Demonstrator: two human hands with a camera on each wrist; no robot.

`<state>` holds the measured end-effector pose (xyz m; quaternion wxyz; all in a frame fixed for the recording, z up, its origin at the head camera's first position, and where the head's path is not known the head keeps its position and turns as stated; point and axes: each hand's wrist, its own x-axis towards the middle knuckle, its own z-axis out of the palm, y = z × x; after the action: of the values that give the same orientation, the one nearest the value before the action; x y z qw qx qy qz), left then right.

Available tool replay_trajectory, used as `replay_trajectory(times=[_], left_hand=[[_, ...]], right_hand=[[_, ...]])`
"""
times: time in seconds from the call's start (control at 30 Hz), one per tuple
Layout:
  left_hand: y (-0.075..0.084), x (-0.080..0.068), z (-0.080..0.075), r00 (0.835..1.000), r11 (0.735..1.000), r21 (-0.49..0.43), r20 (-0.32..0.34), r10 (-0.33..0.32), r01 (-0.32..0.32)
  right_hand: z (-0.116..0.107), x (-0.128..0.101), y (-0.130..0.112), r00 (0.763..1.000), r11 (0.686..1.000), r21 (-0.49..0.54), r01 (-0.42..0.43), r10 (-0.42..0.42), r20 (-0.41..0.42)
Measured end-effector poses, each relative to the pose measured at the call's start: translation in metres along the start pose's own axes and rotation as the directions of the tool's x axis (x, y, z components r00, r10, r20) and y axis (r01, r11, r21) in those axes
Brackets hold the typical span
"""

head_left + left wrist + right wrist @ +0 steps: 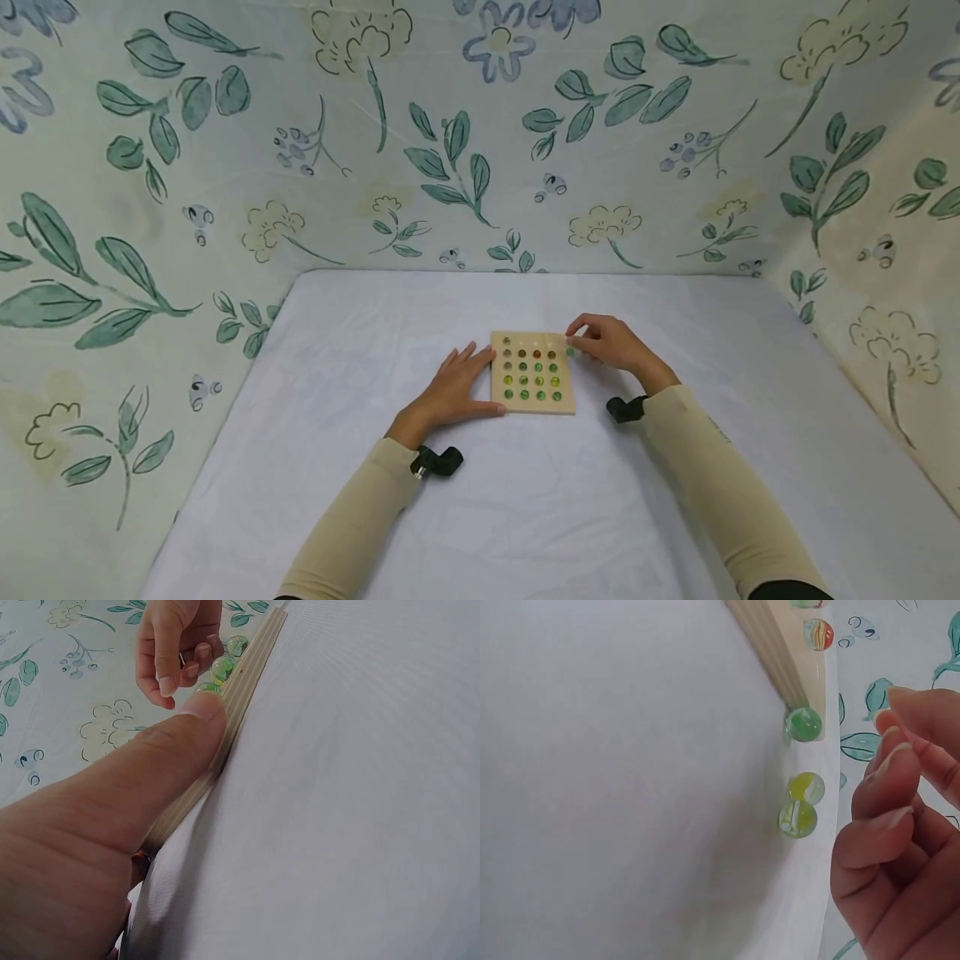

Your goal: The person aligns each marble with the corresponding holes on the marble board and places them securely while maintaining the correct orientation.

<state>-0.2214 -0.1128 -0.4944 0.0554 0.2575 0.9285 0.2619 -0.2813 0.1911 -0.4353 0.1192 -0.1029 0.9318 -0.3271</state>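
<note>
A square wooden board (pixel 533 407) lies on the white cloth, with rows of glass marbles (pixel 538 381) in green, yellow and reddish tones. In its far row I see a marble only at the left end. My left hand (pixel 450 390) rests against the board, fingers spread at the left edge and the straight thumb (pixel 169 761) on the front edge. My right hand (pixel 611 342) hovers by the far right corner, fingers loosely bent, no marble visible between them. Beside the board in the right wrist view sit a green marble (pixel 804 724) and two yellow marbles (pixel 797 818).
A white-covered table (pixel 360 333) extends around the board. Behind and beside it hangs a floral-patterned cloth (pixel 450 83). Each wrist carries a small black camera mount (pixel 442 460), close above the tabletop.
</note>
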Motion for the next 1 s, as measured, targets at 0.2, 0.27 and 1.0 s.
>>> replay_trajectory(times=[0.2, 0.27, 1.0], left_hand=[[-0.001, 0.001, 0.001, 1.000, 1.000, 0.007, 0.004, -0.006, 0.006], [-0.001, 0.001, 0.001, 1.000, 1.000, 0.006, 0.006, -0.007, 0.007], [0.001, 0.000, 0.000, 1.000, 1.000, -0.013, 0.009, -0.007, 0.007]], right_hand=[[-0.005, 0.000, 0.003, 1.000, 1.000, 0.004, -0.017, 0.017, -0.019], [-0.005, 0.000, 0.005, 0.999, 1.000, 0.004, -0.024, 0.024, -0.021], [-0.005, 0.000, 0.027, 0.998, 0.998, 0.003, -0.058, 0.058, -0.031]])
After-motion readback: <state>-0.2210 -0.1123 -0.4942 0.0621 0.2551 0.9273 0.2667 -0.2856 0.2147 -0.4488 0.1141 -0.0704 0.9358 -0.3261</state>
